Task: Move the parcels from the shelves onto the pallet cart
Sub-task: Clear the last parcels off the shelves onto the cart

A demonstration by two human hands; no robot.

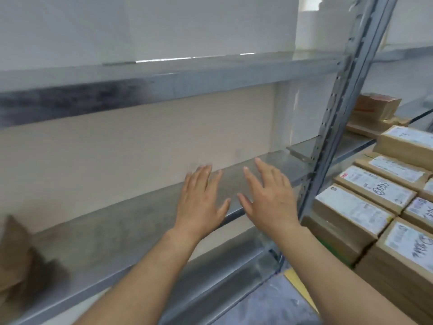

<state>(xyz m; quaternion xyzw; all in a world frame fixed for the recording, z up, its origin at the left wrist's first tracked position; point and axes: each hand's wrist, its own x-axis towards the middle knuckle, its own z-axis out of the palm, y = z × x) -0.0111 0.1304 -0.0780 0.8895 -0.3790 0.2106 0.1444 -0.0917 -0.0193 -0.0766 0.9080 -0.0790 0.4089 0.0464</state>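
Brown parcels [353,207] beside grey metal shelves [105,242].
The cardboard parcels carry white printed labels, some scribbled on, and lie flat, packed edge to edge in stacked rows at the right of the frame. A smaller pile [375,109] sits farther back at upper right. One blurred brown parcel [14,254] rests on the middle shelf at the left edge, and the upper shelf [164,76] crosses the frame above.

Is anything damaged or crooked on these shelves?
A crumpled brown lump lies at the left end of the grey metal shelf, too blurred to identify. The labelled brown cardboard parcels at right lie in rows.
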